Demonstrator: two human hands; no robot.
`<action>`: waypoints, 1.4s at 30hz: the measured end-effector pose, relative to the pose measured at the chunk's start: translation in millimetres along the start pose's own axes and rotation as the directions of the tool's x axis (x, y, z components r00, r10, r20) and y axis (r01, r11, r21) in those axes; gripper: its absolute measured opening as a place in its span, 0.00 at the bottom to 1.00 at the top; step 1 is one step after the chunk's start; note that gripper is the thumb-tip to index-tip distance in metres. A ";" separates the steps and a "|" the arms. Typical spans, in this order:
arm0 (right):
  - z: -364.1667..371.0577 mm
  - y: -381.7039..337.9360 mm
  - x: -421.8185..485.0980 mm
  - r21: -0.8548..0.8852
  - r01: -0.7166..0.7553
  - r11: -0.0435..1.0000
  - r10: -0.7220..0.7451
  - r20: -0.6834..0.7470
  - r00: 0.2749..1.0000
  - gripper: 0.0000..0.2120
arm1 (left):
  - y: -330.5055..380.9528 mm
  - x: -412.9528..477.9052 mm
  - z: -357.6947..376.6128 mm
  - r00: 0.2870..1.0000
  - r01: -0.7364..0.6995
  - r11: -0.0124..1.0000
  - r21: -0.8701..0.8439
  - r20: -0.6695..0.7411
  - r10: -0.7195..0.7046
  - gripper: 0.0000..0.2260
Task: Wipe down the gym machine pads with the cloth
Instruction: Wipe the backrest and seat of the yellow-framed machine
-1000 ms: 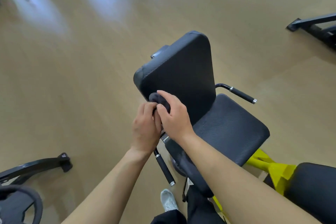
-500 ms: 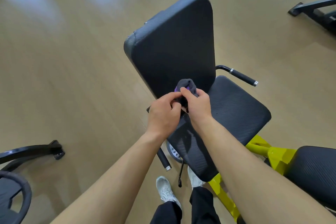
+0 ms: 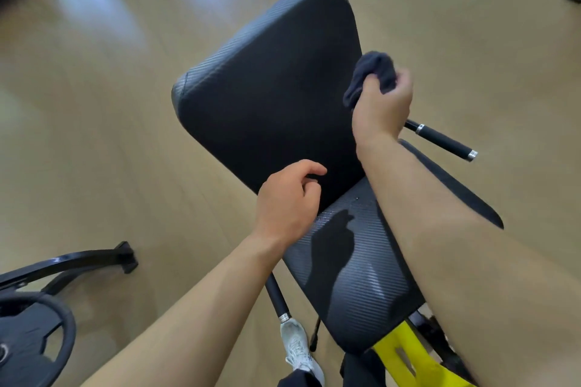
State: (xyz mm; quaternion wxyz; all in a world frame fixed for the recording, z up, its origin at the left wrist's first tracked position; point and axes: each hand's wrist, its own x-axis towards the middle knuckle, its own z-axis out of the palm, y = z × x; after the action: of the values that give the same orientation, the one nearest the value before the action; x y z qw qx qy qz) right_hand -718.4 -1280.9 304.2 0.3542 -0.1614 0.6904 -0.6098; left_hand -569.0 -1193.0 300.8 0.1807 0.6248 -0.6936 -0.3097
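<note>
Wood floor (image 3: pixel 94 135), right hand (image 3: pixel 382 107) gripping cloth (image 3: pixel 372 72) (raised)

Gym room w/ pale tan wood-look floor (image 3: pixel 94 141), bluish light glare (image 3: pixel 78 0) at top left. Black equipment base (image 3: pixel 72 262) and weight plate (image 3: pixel 34 339) at lower left.

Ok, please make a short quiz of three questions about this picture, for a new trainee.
1. Multiple choice: which hand holds the cloth? A) left hand B) right hand C) both hands
2. True or false: the left hand grips the handle.
3. Fill in: the cloth is at the right edge of the ___ pad.

Key: 1 B, the right hand holds it. 2 false, the left hand holds nothing and hovers near the bottom of the back pad, above the seat. 3 back.
</note>
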 end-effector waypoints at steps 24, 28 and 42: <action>68.3 17.4 44.6 -0.613 0.743 0.267 -0.714 0.392 0.580 0.26 | -15.4 18.7 -93.4 0.818 0.061 0.994 0.092 -0.575 0.003 0.10; 71.6 37.5 30.3 -0.596 0.712 0.371 -0.704 0.319 0.634 0.27 | -22.6 12.6 -69.2 0.865 -0.012 0.993 0.117 -0.496 0.069 0.08; 68.7 73.7 10.0 -0.499 0.849 0.171 -0.779 0.459 0.427 0.28 | -52.7 -0.1 -70.6 0.902 0.078 0.993 0.088 -0.430 -0.032 0.09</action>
State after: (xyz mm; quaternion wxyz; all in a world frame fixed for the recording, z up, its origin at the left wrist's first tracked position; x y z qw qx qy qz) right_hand -662.8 -1322.4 230.4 -0.0793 -0.6488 0.6440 -0.3975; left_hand -484.2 -1208.7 318.8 0.2871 0.7053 -0.6341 -0.1341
